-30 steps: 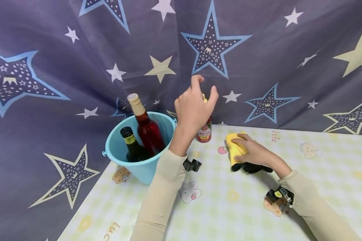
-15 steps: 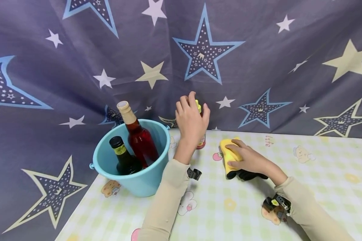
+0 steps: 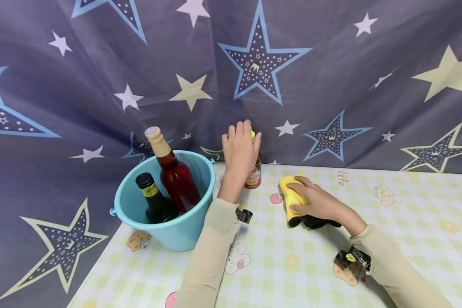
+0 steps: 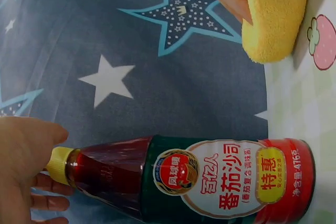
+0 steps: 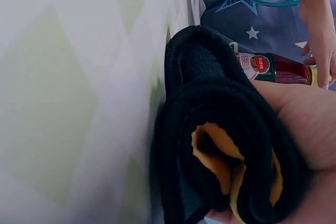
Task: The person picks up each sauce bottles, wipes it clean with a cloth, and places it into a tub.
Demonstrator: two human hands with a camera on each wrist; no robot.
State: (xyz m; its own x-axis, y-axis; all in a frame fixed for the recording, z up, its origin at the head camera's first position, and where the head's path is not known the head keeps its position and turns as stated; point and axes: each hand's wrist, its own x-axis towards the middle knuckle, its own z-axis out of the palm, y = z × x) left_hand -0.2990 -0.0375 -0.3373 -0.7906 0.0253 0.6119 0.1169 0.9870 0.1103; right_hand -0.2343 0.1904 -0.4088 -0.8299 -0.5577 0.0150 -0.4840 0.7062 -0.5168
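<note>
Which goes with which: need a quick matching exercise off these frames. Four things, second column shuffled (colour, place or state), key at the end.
Column 1
1. Bucket
2. Sauce bottle
3. Rolled cloth
4. Dark bottle

Column 2
A. Black-capped, inside the bucket
B. Yellow and black, gripped by the right hand
C. Light blue, open-topped
D. Yellow-capped, standing upright outside the bucket

Pairs: 1-C, 2-D, 3-B, 4-A
</note>
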